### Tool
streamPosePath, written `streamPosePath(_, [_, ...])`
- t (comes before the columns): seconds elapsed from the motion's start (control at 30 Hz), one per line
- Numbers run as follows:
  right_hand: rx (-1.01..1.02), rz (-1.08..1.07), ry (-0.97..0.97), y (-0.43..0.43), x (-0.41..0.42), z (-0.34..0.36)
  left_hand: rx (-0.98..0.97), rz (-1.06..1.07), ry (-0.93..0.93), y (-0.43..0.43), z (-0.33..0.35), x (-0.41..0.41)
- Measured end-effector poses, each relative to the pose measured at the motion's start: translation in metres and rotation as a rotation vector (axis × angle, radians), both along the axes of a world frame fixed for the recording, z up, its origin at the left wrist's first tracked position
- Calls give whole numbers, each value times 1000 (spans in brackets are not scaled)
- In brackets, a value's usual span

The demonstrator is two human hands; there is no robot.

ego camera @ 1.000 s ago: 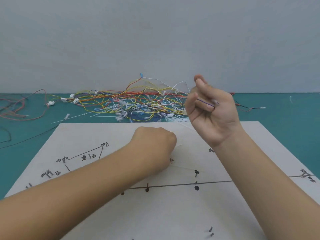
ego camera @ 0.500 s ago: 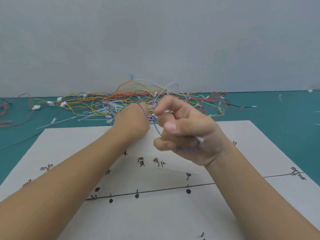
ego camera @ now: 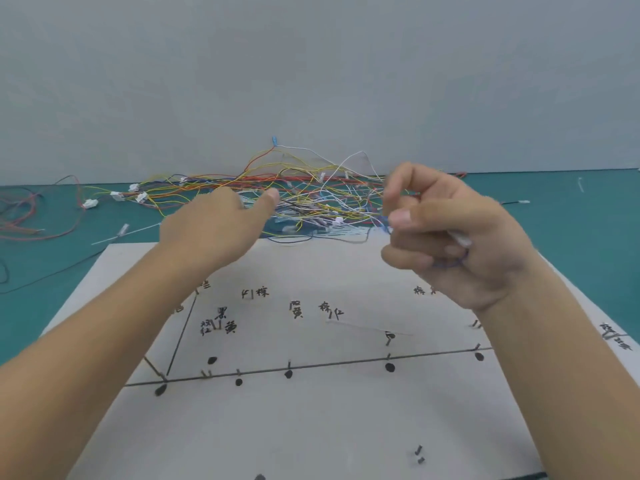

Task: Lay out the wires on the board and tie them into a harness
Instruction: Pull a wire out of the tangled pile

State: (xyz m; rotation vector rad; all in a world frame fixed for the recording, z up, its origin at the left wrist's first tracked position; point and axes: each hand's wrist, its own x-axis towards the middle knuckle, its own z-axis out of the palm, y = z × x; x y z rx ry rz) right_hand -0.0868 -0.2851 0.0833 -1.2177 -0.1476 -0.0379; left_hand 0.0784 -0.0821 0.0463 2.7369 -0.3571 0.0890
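A white board with drawn black lines, dots, labels and short pins lies in front of me. Beyond its far edge sits a tangled pile of coloured wires with white connectors. My right hand is raised over the board's right side, fingers curled around a thin blue wire with a white connector end sticking out by the thumb base. My left hand reaches toward the pile with thumb spread; its fingertips are hidden behind the hand, so I cannot tell whether it holds a wire.
A teal mat covers the table around the board. Red and black loose wires lie at the far left. Single white cable ties lie on the mat. A grey wall stands close behind the pile.
My left hand has moved up from the board to the wire pile. My right hand has turned and lowered, and the two hands have drawn apart, still with the blue wire in the right.
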Motion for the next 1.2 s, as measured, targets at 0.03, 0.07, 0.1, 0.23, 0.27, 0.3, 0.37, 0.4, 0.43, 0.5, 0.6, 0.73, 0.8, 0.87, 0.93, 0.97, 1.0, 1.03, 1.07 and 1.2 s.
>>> streamPosePath(0.03, [24,-32,10,-1,1,-1,-13,-7,-43,0,-5,3])
streamPosePath(0.07, [45,-49,18,-1,3,-2,-26,-33,-67,0,-10,5])
streamPosePath(0.1, [63,-53,24,-1,4,-4,-52,-84,-74,-2,-14,5])
streamPosePath(0.23, [33,-141,36,-4,11,-11,-65,-336,8,-9,-27,17])
streamPosePath(0.27, [-15,-212,53,-7,14,-14,-24,-386,45,-9,-29,21])
streamPosePath(0.3, [-90,-290,78,-9,19,-16,6,-420,64,-10,-31,26])
streamPosePath(0.37, [-366,-433,149,-14,30,-22,29,-449,88,-11,-32,32])
streamPosePath(0.4, [-566,-480,192,-15,38,-25,22,-454,81,-11,-33,37])
streamPosePath(0.43, [-775,-501,230,-16,46,-28,11,-456,69,-12,-34,41])
streamPosePath(0.5, [-1114,-466,259,-16,69,-35,-12,-449,35,-14,-35,48])
streamPosePath(0.6, [-1444,-403,223,-16,107,-49,-26,-411,-18,-18,-37,59])
streamPosePath(0.73, [-1706,-437,287,-30,135,-67,-89,-306,-55,-15,-39,79])
streamPosePath(0.8, [-1736,-538,290,-42,142,-73,-119,-281,-67,-12,-41,87])
streamPosePath(0.87, [-1764,-631,295,-52,147,-77,-128,-281,-85,-11,-42,92])
streamPosePath(0.93, [-1838,-717,298,-58,152,-79,-139,-292,-109,-11,-44,94])
streamPosePath(0.97, [-1885,-751,298,-60,154,-80,-146,-294,-120,-11,-45,94])
streamPosePath(1.0, [-1934,-768,294,-61,157,-80,-149,-298,-127,-11,-46,95])
streamPosePath(1.03, [-1963,-770,286,-61,158,-80,-143,-302,-129,-11,-46,94])
streamPosePath(1.07, [-1964,-764,275,-60,160,-79,-134,-306,-127,-11,-47,94])
streamPosePath(1.2, [-1676,-777,262,-58,158,-71,-233,-285,-35,-11,-40,92])
